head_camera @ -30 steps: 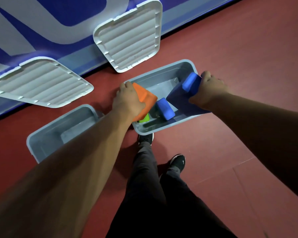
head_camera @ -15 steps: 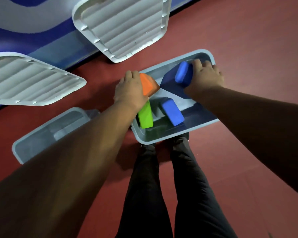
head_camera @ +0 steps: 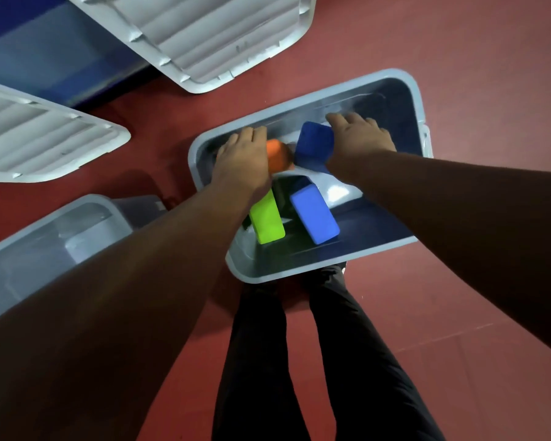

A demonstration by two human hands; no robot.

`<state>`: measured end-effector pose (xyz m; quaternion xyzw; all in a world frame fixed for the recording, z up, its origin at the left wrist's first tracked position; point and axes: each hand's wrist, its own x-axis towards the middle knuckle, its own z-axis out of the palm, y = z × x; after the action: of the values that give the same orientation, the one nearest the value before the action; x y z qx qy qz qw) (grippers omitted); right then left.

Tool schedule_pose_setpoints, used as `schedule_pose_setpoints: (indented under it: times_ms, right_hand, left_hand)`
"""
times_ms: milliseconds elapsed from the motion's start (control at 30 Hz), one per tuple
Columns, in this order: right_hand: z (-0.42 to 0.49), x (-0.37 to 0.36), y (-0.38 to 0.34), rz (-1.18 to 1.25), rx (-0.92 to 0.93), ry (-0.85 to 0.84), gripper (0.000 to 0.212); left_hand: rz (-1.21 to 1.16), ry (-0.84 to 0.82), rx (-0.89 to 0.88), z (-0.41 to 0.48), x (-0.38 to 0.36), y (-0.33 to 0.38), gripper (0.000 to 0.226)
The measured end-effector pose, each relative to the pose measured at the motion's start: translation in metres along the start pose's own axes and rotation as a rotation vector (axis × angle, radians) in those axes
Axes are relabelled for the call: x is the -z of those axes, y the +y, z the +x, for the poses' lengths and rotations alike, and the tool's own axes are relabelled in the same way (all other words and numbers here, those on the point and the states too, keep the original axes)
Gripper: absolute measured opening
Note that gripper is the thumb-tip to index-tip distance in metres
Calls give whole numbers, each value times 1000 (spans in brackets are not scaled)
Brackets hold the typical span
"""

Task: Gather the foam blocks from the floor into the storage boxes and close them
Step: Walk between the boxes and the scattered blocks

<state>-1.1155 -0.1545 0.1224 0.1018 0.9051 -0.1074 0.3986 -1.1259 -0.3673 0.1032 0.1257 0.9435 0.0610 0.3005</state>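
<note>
So, both hands are down inside the same box. The left hand (head_camera: 242, 160) is draped over the orange block (head_camera: 278, 154), fingers curled round its far side and gripping it, and most of that block is hidden under the palm. The right hand (head_camera: 358, 141) is clamped on the dark blue block (head_camera: 314, 147), which is tipped up on a corner. The two blocks touch in the middle. Both are low in the far half of the storage box (head_camera: 401, 116), but I can't tell if either is actually resting on the bottom.

The near half of that box already has a green block (head_camera: 267, 219) and a lighter blue block (head_camera: 314, 217) lying side by side, slightly apart.

My take on doing this bit well: lay each block flat in the free far half instead of dropping it on edge. Orange goes toward the left wall and dark blue toward the right, so nothing pokes above the rim. Foam springs back, so if one sits proud the lid probably won't seat. Only let go once they're lying flat.

Further out, a second box (head_camera: 45, 221) sits open to the left. On the red floor (head_camera: 474, 74) there's a ribbed lid (head_camera: 210, 36) just past the filled box and a second lid (head_camera: 39, 135) off to the left. Neither box is closed yet.
</note>
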Motion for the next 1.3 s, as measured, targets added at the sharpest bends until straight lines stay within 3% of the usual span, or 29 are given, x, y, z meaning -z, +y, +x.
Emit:
schedule_pose_setpoints:
  times_ms: [167,367,500,700,1033,1300]
  right_hand:
    - [0,-1,14,32,-52,-37,55]
    - [-29,29,31,43,-95,-49,35]
    - [-65,72,40,-7,-45,-55,35]
    - [-154,168,41,-29,18,42,29]
    - [-350,335,50,-40,23,324,23]
    - [-486,364,50,67,-140,461,20]
  left_hand:
    - [-71,-105,25,-16,-5,2,48]
    - [-46,-272,74,-28,21,30,52]
    - [-107,-209,21,-45,69,60,23]
    - [-88,-227,-64,-84,188,126,26]
    - [30,-61,-234,-212,404,221,29]
    - [12,31,-372,-295,474,259,28]
